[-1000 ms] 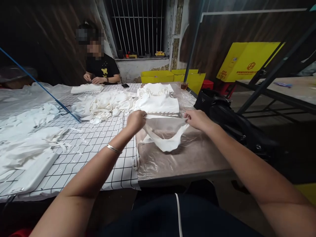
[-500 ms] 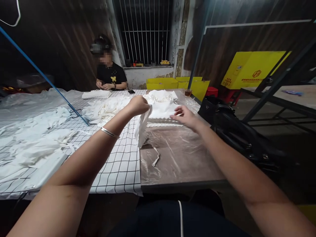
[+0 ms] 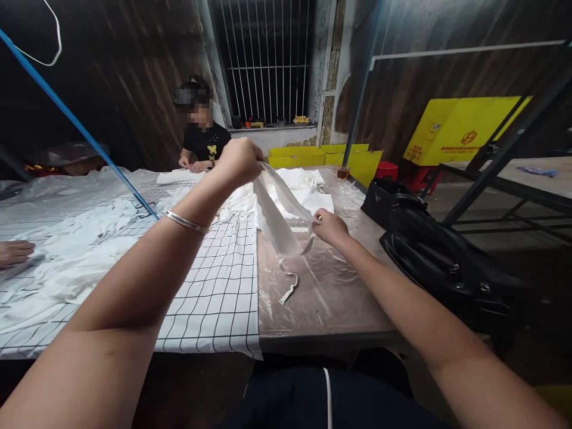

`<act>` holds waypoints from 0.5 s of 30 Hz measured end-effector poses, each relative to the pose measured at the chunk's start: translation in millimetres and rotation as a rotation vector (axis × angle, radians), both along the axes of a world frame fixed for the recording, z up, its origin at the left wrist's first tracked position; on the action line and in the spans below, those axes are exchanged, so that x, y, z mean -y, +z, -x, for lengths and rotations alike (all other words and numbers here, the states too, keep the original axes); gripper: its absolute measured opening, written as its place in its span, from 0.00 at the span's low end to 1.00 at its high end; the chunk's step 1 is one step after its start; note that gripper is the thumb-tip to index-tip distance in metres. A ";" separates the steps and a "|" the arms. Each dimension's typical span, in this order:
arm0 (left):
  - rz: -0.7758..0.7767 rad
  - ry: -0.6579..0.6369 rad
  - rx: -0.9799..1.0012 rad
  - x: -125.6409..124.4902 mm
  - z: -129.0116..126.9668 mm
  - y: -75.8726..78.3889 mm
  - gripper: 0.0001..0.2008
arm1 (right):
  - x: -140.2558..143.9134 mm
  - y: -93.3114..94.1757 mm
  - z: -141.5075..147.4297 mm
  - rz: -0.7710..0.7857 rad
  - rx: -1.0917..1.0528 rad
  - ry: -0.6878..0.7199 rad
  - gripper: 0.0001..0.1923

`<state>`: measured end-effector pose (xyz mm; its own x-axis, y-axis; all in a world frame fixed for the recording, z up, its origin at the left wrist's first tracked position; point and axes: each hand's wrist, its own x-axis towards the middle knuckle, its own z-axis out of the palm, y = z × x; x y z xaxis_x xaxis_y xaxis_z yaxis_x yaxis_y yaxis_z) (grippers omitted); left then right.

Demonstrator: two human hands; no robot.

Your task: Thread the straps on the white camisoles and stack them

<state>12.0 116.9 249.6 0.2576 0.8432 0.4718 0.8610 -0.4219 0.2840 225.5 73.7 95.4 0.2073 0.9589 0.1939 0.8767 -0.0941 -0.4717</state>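
White fabric piece (image 3: 279, 217) hangs stretched between our two hands above the table (image 3: 339, 310). Our left hand (image 3: 239, 162) is raised, fingers pinched tight on the upper end; our right hand (image 3: 329, 227) sits lower, closed on the lower end just over the clear plastic sheet (image 3: 313, 286). A loose strap (image 3: 288, 291) from it rests on that sheet. Left of the sheet lies the checked cloth (image 3: 214, 292); a black bag (image 3: 429, 250) stands right of the table.
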 end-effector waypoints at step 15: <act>0.522 0.011 0.040 -26.8 36.5 -14.5 0.08 | -8.5 106.5 -94.2 0.148 -0.572 -0.050 0.18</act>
